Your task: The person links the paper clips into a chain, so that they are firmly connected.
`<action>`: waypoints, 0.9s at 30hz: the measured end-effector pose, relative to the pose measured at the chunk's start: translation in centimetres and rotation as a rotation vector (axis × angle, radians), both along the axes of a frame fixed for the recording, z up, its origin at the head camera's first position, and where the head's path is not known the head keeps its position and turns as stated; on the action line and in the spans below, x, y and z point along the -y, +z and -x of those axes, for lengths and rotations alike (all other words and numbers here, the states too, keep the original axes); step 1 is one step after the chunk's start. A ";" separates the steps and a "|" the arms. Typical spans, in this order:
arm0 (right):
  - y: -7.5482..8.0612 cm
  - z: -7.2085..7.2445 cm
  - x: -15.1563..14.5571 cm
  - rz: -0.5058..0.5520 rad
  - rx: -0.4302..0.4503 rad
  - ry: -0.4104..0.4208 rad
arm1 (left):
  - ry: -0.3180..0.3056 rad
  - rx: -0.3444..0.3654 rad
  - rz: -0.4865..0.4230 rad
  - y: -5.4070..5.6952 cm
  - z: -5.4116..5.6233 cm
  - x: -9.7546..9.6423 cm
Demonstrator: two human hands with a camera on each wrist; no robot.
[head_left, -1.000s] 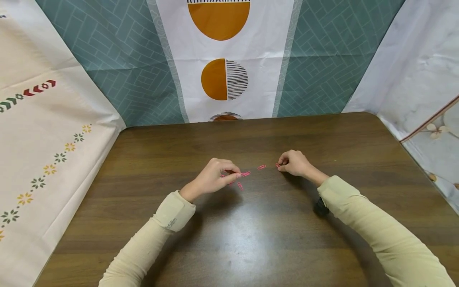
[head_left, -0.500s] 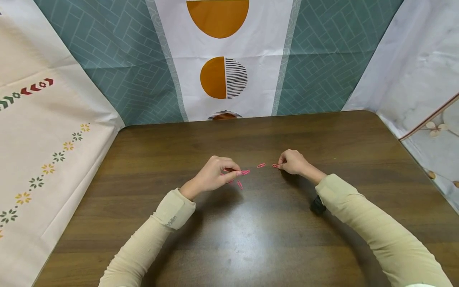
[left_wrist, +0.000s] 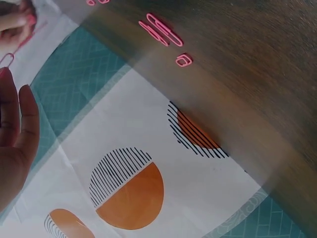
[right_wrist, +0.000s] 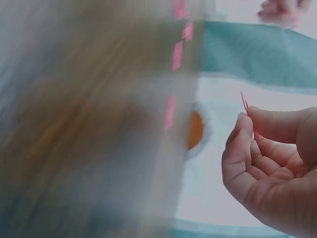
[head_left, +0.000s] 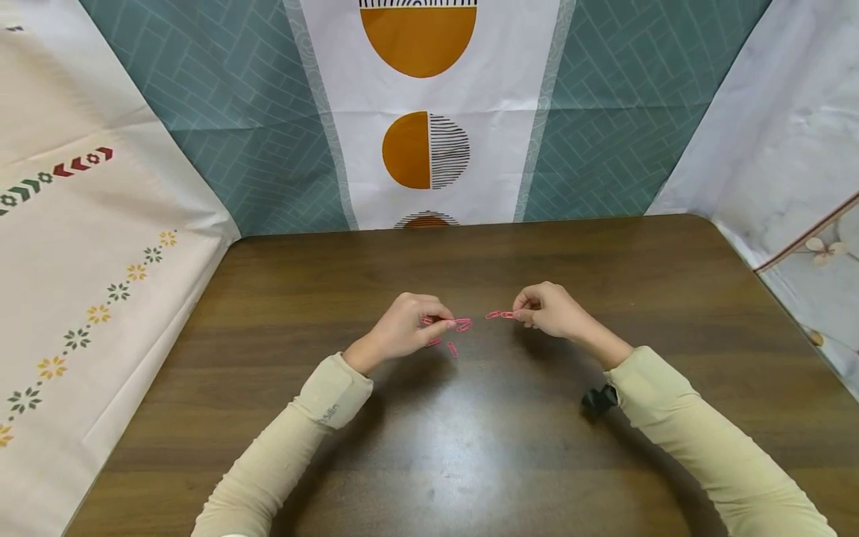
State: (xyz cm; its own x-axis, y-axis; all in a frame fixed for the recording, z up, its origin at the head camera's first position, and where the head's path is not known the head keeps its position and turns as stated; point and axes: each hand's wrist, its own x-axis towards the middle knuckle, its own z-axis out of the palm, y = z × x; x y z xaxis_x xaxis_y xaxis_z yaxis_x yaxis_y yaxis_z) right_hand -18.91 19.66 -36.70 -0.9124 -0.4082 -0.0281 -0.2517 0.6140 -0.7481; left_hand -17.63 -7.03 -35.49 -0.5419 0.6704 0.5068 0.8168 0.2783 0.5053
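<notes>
In the head view my left hand pinches a pink paper clip between thumb and finger, its free end pointing right. Opposite it, my right hand pinches a second pink paper clip, which points left. That clip overlaps another paper clip on the table in this view. A loose paper clip lies just in front of the left fingertips; others lie partly hidden beneath that hand. The right wrist view shows the held clip edge-on, rising from the fingertips.
Dark wooden table lies under both hands. Several pink clips lie spread on it in the left wrist view. A patterned curtain hangs behind the far edge, with cloths at both sides. A black object hangs below the right cuff.
My right hand has moved slightly left with its paper clip, which now points left and is closer to the left hand. The left hand stays nearly in place, still holding its clip.
</notes>
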 end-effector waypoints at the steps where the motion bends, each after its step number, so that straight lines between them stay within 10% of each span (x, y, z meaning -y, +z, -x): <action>1: 0.3 -0.4 0.1 0.017 -0.014 0.004 | 0.002 -0.011 -0.004 -0.1 -0.1 0.0; 14: 2.5 -4.4 2.0 0.245 -0.052 0.005 | -0.004 -0.152 -0.087 -1.0 -0.7 -0.5; 27: 4.0 -4.2 4.1 0.281 -0.154 0.074 | 0.026 -0.259 -0.098 0.0 -0.2 -0.3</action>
